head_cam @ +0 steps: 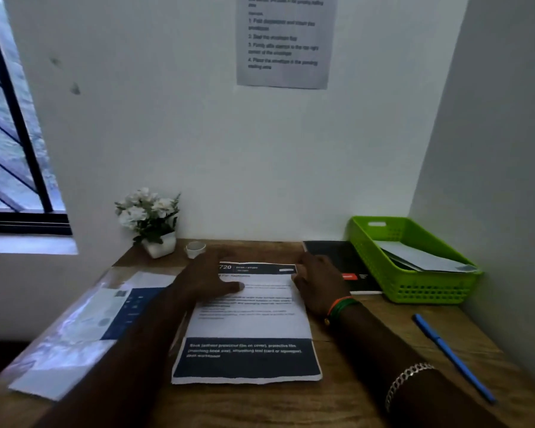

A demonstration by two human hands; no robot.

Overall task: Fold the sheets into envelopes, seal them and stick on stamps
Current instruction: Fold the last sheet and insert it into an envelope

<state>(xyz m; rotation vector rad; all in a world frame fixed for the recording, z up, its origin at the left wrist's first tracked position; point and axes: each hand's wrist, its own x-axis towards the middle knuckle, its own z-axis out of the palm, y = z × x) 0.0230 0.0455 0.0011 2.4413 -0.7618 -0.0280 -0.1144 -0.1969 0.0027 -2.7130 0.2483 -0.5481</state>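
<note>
Here, from the head view, the sheet point(247, 322) lies flat on the bench point(368, 381), long axis running away from the person. Both hands rest at its far end — left hand point(209, 279) spread flat on it, right hand point(317, 282) loosely open at its right corner, gripping nothing.

A white printed paper sheet point(247, 325) with dark blue bands is lying flat, unfolded, its far end under both hands.
</note>
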